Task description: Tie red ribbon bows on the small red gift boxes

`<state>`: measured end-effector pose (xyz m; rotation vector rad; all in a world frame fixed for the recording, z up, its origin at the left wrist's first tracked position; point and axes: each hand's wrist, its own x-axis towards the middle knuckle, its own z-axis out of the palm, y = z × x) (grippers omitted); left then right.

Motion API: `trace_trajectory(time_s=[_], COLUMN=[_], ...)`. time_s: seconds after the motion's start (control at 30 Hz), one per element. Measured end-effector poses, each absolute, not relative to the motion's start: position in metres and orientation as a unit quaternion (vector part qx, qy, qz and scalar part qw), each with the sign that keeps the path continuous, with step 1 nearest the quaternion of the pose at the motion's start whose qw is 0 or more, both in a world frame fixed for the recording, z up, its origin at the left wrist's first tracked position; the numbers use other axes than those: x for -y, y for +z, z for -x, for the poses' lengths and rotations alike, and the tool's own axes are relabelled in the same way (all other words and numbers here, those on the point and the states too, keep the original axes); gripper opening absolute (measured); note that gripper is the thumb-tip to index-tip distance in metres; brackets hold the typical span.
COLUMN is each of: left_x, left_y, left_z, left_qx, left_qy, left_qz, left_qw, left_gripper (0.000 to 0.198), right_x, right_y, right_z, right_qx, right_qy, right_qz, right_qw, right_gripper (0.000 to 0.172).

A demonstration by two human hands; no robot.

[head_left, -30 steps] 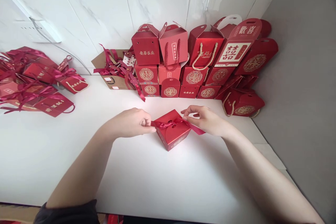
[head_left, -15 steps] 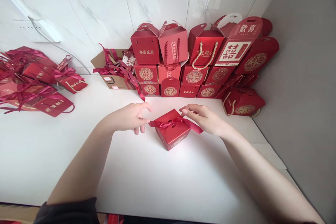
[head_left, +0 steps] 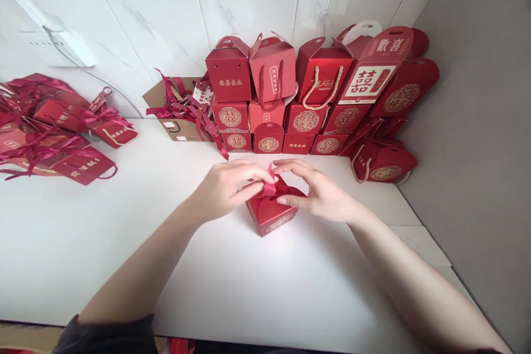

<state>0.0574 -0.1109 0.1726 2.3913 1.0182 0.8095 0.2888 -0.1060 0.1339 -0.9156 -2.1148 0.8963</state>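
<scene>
At frame centre, the left hand [head_left: 227,187] pinches a ribbon [head_left: 270,187] between thumb and fingers, seemingly to hold it up above the red box [head_left: 270,213]. The right hand [head_left: 320,192] is half open, thumb and fingers curved apart over the box's right side, perhaps to steady it; whether its fingertips touch the ribbon, I cannot tell. The box sits on the white table [head_left: 265,293]. Behind, stacked boxes [head_left: 307,120] stand by the tiled wall [head_left: 249,0], likely tiered to save room; ribboned boxes [head_left: 83,168] lie heaped toward the left edge.
</scene>
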Motion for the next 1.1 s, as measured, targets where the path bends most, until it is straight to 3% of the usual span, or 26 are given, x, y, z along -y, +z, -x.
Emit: trace_trajectory(time_s=[0.07,0.2,0.3,0.43,0.53,0.67,0.8,0.93,1.1], left_x=[0.113,0.116,0.115,0.109,0.104,0.102,0.102,0.101,0.099], left_y=[0.169,0.172,0.181,0.182,0.177,0.172,0.169,0.166,0.165], left_z=[-0.061,-0.063,-0.058,-0.051,-0.050,-0.053,-0.057,-0.059,-0.057], left_qx=[-0.303,-0.299,-0.337,-0.383,-0.421,-0.450,-0.459,-0.456,-0.491], left_qy=[0.275,0.264,0.206,0.105,0.098,0.122,0.150,0.168,0.150], left_qz=[-0.890,-0.899,-0.901,-0.903,-0.888,-0.852,-0.806,-0.801,-0.766], left_qw=[0.203,0.183,0.180,0.165,0.158,0.237,0.342,0.350,0.387], left_gripper=[0.017,0.020,0.020,0.017,0.017,0.024,0.020,0.015,0.024], right_x=[0.108,0.110,0.110,0.108,0.107,0.106,0.105,0.104,0.104], right_y=[0.132,0.131,0.134,0.139,0.142,0.145,0.146,0.147,0.150], right_z=[-0.284,-0.281,-0.284,-0.290,-0.292,-0.296,-0.298,-0.302,-0.307], right_qx=[0.826,0.831,0.822,0.821,0.823,0.822,0.826,0.828,0.847], right_qy=[0.339,0.335,0.343,0.341,0.343,0.352,0.351,0.353,0.369], right_qz=[0.308,0.278,0.288,0.293,0.299,0.304,0.313,0.312,0.277], right_qw=[0.329,0.345,0.351,0.353,0.341,0.327,0.311,0.304,0.264], right_gripper=[0.039,0.013,0.009,0.015,0.023,0.028,0.020,0.012,0.012])
